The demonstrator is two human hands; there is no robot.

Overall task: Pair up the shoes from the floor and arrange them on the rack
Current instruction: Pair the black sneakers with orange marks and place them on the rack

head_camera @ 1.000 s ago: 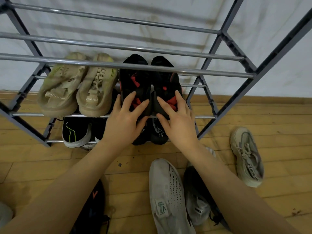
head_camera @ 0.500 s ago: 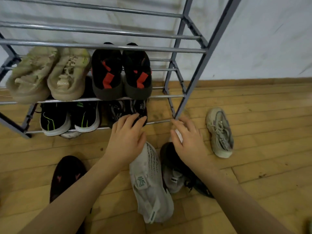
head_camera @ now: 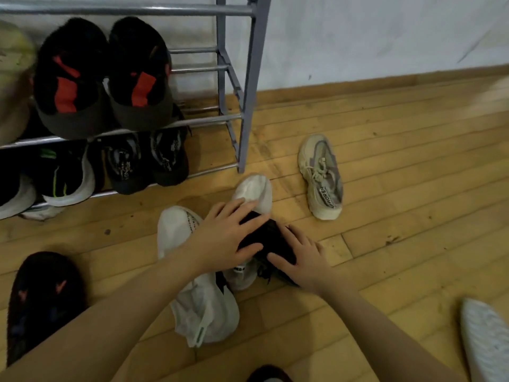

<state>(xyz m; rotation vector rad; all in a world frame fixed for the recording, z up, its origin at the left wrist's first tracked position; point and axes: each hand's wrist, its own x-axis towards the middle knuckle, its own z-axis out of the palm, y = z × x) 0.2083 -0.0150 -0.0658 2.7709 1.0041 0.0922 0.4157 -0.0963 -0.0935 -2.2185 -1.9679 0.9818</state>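
A black shoe with red marks (head_camera: 44, 304) lies on the floor well left of the white knit shoe (head_camera: 198, 299), which bears a line of black lettering too small to read. The left hand (head_camera: 223, 238), fingers spread and straight, rests on a black shoe (head_camera: 271, 239) that lies over a second white shoe (head_camera: 254, 188). The right hand (head_camera: 303, 260), equally flat, presses the black shoe's near side. Neither grips. Right of them, a beige sneaker (head_camera: 322, 177) shows a strap tag with partly readable letters, bare wooden floor (head_camera: 399, 188) around it. The rack (head_camera: 248, 86) stands beyond, upper left.

home entryway | metal shoe rack (head_camera: 249, 86) | wooden floor (head_camera: 399, 161) | white wall (head_camera: 371, 31)
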